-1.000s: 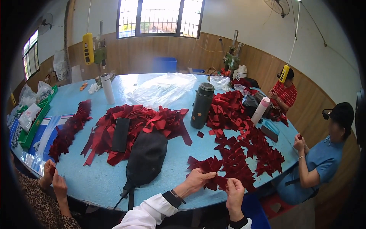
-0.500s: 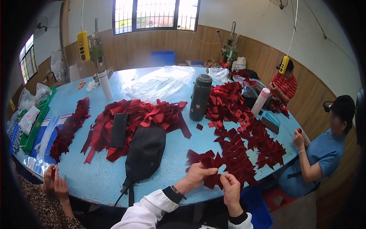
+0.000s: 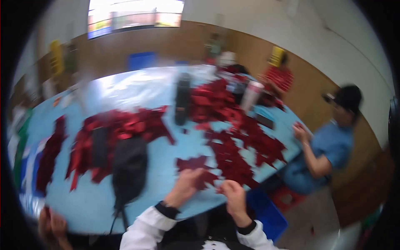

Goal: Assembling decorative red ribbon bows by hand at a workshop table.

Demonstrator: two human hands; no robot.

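The picture is blurred by motion. My left hand [image 3: 186, 186] rests on a small heap of dark red fabric pieces [image 3: 195, 166] near the front edge of the light blue table [image 3: 166, 154] and grips one of them. My right hand [image 3: 231, 194] is just to its right, fingers closed on the edge of the same red pieces. White sleeves with dark cuffs cover both my forearms. More red pieces [image 3: 246, 141] trail from my hands toward the far right of the table.
A black bag [image 3: 129, 168] lies left of my hands beside a large red pile [image 3: 116, 129]. A dark flask [image 3: 182, 98] stands mid-table. A person in blue [image 3: 329, 146] sits at the right; another person's hands [image 3: 52, 225] are at lower left. A blue bin [image 3: 264, 210] sits under the table.
The view has swung and blurred. Both my hands have stayed on the red pieces at the table's front edge, with the right hand drawn slightly toward me.
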